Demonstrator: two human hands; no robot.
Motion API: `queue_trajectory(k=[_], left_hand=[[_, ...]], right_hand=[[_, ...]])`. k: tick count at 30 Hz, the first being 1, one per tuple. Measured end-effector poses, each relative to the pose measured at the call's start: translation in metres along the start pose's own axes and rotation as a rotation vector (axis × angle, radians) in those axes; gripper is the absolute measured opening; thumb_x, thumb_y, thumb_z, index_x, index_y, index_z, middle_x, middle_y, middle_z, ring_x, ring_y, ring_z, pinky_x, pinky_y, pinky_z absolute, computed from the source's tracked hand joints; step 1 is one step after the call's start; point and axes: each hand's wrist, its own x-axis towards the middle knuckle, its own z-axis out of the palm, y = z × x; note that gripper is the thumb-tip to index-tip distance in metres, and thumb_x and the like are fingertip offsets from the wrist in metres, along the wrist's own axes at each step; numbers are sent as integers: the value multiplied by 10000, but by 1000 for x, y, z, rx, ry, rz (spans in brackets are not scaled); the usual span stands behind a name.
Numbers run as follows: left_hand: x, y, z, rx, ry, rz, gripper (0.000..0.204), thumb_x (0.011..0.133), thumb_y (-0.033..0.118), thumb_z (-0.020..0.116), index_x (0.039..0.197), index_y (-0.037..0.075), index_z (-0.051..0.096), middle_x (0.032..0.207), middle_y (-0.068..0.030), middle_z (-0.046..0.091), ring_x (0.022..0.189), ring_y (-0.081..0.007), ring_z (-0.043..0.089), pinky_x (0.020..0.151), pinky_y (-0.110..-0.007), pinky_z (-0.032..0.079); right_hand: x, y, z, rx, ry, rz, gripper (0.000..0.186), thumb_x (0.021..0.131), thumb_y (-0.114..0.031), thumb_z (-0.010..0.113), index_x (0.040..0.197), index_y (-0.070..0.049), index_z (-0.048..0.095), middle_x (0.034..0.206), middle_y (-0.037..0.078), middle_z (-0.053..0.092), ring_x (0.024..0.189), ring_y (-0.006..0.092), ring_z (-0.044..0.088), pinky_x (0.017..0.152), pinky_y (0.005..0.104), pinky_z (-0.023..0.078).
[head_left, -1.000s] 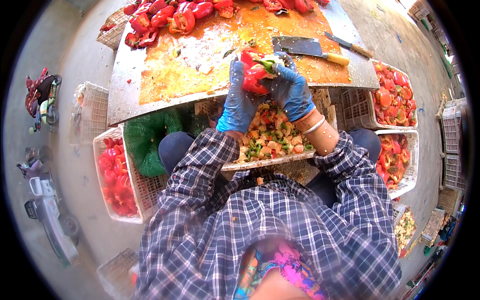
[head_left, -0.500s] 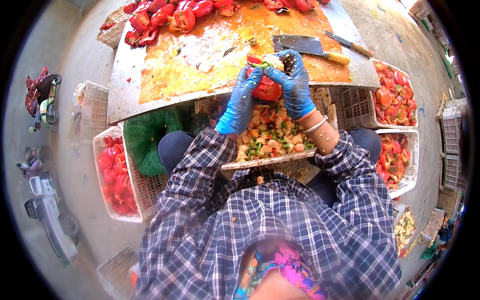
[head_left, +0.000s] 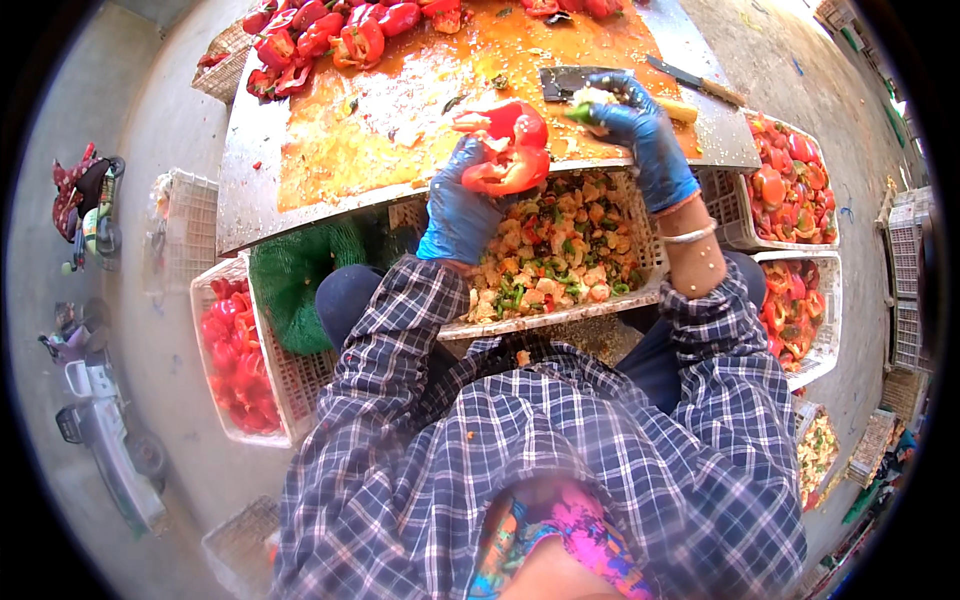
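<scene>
In blue gloves, my left hand [head_left: 460,200] grips a split red bell pepper [head_left: 515,145] over the table's near edge. My right hand [head_left: 645,135] is raised to the right, closed on a pale seedy pepper core [head_left: 590,103] with a green piece. A cleaver [head_left: 556,82] lies partly behind that hand, its wooden handle to the right, and a narrower knife [head_left: 695,82] lies beyond. Below the hands is a crate of cores and scraps [head_left: 545,260]. Red peppers [head_left: 320,40] are heaped at the back left of the steel table [head_left: 250,185] with its orange, seed-strewn board [head_left: 380,150].
Crates of red peppers stand at my left [head_left: 240,365] and right [head_left: 785,185], [head_left: 795,310]. Green netting [head_left: 300,300] lies beside the left crate. A scrap crate [head_left: 815,455] is at lower right, stacked crates [head_left: 910,275] farther right, and small ride-on vehicles [head_left: 110,430] at far left.
My hands have separated. My right hand moved up and right with the core pulled out of the pepper; my left hand stayed low, keeping the red pepper.
</scene>
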Motion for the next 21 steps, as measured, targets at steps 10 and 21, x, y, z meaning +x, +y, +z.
queue_trajectory(k=[10,21], left_hand=[[-2,39,1,-389,-78,-206,318,1014,275,491,1262,76,504,1246,-87,536,1204,-239,492,966,-417,462],[22,34,5,-826,85,-247,504,984,485,458,1249,66,544,1176,-87,631,1087,-233,606,962,-507,473]], right_hand=[[-5,41,25,116,-57,34,232,868,-177,618,1065,-60,658,926,8,646,829,104,576,739,264,474],[-5,38,75,-1141,64,-1144,493,694,-68,729,1156,-196,615,1047,74,627,976,274,600,820,381,504]])
